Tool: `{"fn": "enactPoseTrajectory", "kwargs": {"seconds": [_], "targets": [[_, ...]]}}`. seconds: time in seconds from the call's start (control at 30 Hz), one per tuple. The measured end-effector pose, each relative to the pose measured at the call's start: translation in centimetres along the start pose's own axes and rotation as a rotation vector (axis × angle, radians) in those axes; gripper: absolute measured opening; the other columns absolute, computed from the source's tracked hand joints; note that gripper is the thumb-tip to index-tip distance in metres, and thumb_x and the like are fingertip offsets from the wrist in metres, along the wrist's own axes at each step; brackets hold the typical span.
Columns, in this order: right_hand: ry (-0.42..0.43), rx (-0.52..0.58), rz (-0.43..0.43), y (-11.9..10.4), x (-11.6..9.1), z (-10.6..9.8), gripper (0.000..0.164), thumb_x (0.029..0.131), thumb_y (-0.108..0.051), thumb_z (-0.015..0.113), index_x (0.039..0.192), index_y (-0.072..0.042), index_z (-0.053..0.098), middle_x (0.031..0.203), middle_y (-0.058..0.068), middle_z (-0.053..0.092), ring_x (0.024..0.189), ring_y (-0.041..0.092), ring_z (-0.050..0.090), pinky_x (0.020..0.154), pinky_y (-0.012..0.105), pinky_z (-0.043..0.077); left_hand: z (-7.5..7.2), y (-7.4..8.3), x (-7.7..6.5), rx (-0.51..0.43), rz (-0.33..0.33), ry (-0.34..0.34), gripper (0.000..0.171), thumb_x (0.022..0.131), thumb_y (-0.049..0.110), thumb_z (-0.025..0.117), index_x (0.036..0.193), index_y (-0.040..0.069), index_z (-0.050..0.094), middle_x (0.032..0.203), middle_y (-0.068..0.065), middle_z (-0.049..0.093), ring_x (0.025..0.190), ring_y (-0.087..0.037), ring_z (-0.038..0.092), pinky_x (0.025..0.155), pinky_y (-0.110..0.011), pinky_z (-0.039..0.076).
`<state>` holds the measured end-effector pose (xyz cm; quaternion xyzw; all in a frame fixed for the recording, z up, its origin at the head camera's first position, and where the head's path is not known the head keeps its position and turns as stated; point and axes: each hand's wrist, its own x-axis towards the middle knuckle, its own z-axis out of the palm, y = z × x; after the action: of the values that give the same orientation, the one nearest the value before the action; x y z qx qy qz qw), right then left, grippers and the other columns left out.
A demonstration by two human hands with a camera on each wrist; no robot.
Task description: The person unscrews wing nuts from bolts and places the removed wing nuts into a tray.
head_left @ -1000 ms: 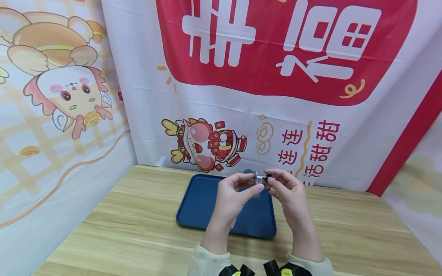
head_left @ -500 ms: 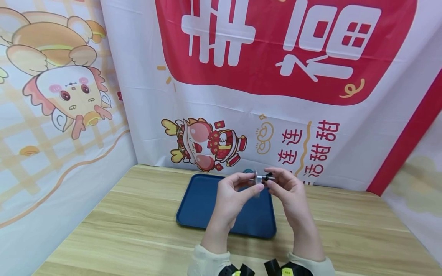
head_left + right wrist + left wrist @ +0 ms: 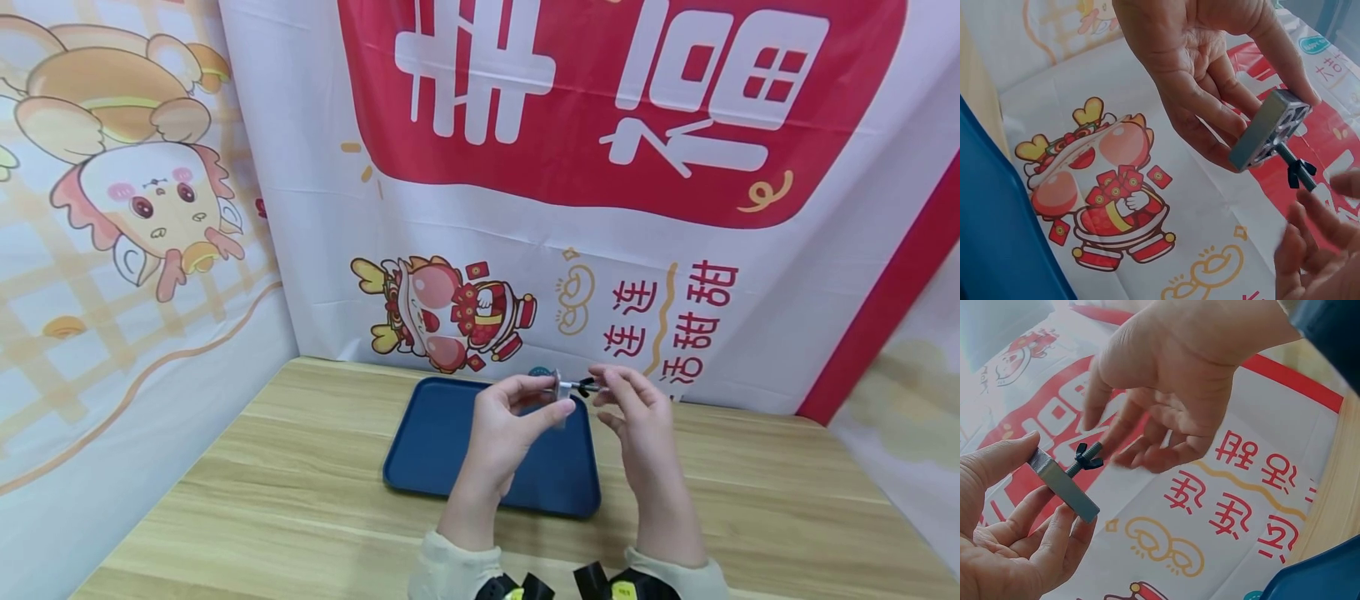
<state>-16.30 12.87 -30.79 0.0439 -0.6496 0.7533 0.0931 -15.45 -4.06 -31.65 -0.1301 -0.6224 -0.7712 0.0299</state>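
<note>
My left hand [image 3: 510, 429] pinches a small square metal block [image 3: 1065, 487] between thumb and fingers, raised above the blue tray. From the block's face a threaded bolt [image 3: 1073, 469] sticks out toward the right. A black wing nut [image 3: 1089, 458] sits partway along the bolt, with the thread's end showing beyond it. Beside the bolt's free end is my right hand [image 3: 643, 425], its fingers loosely bent and the thumb apart from them. One fingertip is right at the bolt's end in the right wrist view, where the block [image 3: 1269, 131] shows a hollowed, ribbed face.
Beneath the hands lies the blue tray [image 3: 427, 450] on a wood-grain table [image 3: 300, 467]. A white and red printed cloth [image 3: 315, 208] hangs behind the table, and another patterned cloth [image 3: 150, 350] covers the left side.
My right thumb and fingers have come off the wing nut and spread apart, and the hand has shifted slightly right. My left hand keeps the block in nearly the same place.
</note>
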Motion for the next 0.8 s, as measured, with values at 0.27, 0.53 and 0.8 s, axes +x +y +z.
{"fn": "enactPoseTrajectory", "kwargs": {"seconds": [0.27, 0.53, 0.8], "targets": [[0.072, 0.122, 0.100, -0.1, 0.1, 0.7, 0.029, 0.101, -0.033, 0.057, 0.079, -0.021, 0.072, 0.060, -0.008, 0.051, 0.056, 0.006, 0.042, 0.051, 0.018, 0.030, 0.0, 0.0, 0.1, 0.003, -0.013, 0.001, 0.034, 0.085, 0.013, 0.078, 0.118, 0.006, 0.071, 0.110, -0.012, 0.070, 0.103, -0.017, 0.063, 0.086, -0.030, 0.059], [0.115, 0.132, 0.140, -0.3, -0.1, 1.6, 0.030, 0.100, -0.030, 0.059, 0.074, -0.022, 0.072, 0.065, -0.009, 0.053, 0.061, 0.004, 0.050, 0.060, 0.013, 0.046, 0.1, 0.1, 0.1, 0.010, -0.006, 0.004, 0.034, 0.087, 0.014, 0.077, 0.118, 0.003, 0.070, 0.110, -0.016, 0.069, 0.102, -0.018, 0.063, 0.087, -0.030, 0.058], [0.109, 0.130, 0.126, -0.2, -0.2, 1.5, 0.030, 0.101, -0.025, 0.059, 0.073, -0.022, 0.071, 0.064, -0.007, 0.055, 0.061, 0.004, 0.054, 0.064, 0.017, 0.051, 0.1, 0.1, 0.0, 0.014, -0.008, 0.010, 0.033, 0.087, 0.013, 0.077, 0.118, 0.003, 0.070, 0.110, -0.016, 0.069, 0.102, -0.018, 0.063, 0.087, -0.030, 0.058]]}}
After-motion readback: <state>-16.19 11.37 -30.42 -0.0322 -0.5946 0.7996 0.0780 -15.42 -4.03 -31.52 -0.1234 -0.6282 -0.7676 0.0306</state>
